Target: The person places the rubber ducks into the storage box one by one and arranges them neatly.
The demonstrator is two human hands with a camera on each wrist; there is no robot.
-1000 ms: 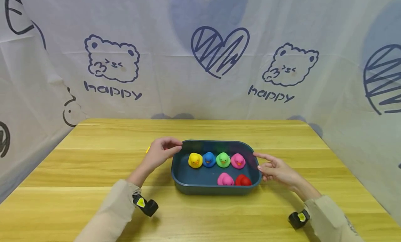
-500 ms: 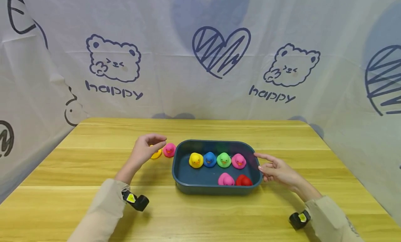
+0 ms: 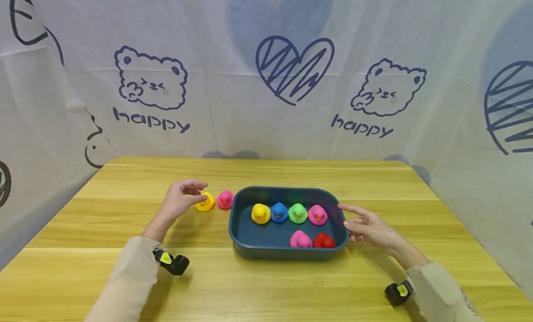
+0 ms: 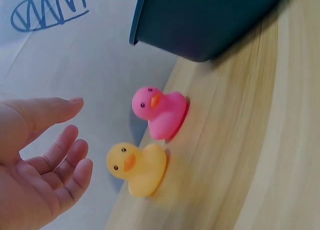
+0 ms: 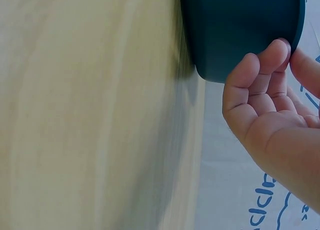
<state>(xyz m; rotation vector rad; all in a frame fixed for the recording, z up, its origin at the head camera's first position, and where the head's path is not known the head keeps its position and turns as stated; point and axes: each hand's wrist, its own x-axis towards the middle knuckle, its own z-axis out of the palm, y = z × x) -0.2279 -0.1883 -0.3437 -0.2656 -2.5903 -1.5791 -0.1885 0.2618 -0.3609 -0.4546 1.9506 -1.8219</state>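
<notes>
My left hand (image 3: 180, 201) is beside a yellow rubber duck (image 3: 206, 202) on the table. In the left wrist view, thumb and fingers are spread apart just short of the yellow duck (image 4: 142, 171), with nothing between them. A pink rubber duck (image 3: 225, 200) sits between that duck and a dark teal bin (image 3: 275, 252). At the bin's right end, my right hand (image 3: 370, 227) touches the rim with its fingertips. The right wrist view shows some of its fingers bent against the bin's outer wall (image 5: 235, 30).
Inside the bin, a yellow duck (image 3: 260, 213), a blue duck (image 3: 279, 213), a green duck (image 3: 297, 213) and a pink duck (image 3: 317, 214) stand in a row. Nearer the front wall are another pink duck (image 3: 300, 239) and a red duck (image 3: 324, 240). A printed curtain (image 3: 233, 118) hangs behind the table.
My left hand has moved left, away from the bin's left rim, uncovering the pink duck and then most of the yellow duck. The right hand stays at the rim.
</notes>
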